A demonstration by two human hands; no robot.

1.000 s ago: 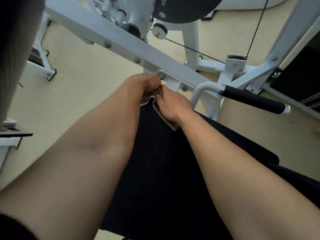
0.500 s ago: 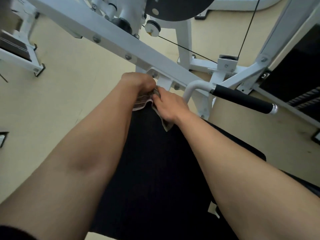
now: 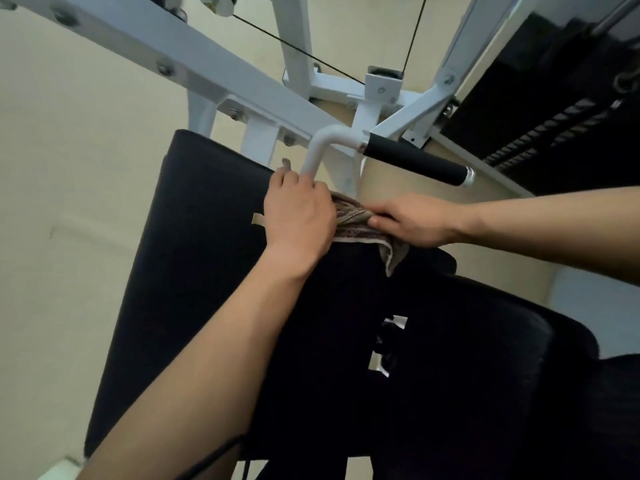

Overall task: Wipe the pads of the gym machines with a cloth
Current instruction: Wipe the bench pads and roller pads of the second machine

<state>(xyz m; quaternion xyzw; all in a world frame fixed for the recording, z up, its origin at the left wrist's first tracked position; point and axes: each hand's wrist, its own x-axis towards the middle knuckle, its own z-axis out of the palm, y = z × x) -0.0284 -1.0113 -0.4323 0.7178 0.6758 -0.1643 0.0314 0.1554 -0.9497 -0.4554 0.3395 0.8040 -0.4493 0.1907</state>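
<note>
Obs: cloth (image 3: pixel 355 220) lies on the black pad (image 3: pixel 194 258), on the wearer's side of the white handle (image 3: pixel 320 150), at the pad corner next to that handle. The cloth is bunched into a loose rope. Its long axis runs sideways, roughly parallel to the handle's black grip (image 3: pixel 415 162) and just nearer the wearer than it.

Left hand (image 3: pixel 299 216): palm down on the cloth end closest to the handle's upright tube. Fingers are together and laid forward, with the tips at the tube; cannot tell whether they touch it. Slivers of fabric show beside the tube and past the hand on the side away from the grip, so cloth is under the palm. It looks like pressing, not gripping.

Right hand (image 3: pixel 412 220): on the cloth's other end, on the wearer's side of the grip. Thumb and fingers are closed on the bunched fabric. A loose corner hangs from this hand, pointing away from the handle.

Judgement: most of the pad's surface lies away from the handle, toward the wearer and on the left hand's side. The coming stroke probably draws the cloth away from the handle down the pad's length, crosswise to the cloth's axis. The left hand is nearer that area and better placed to lead. While bunched, the cloth covers only a narrow band, so it likely needs spreading first
</note>
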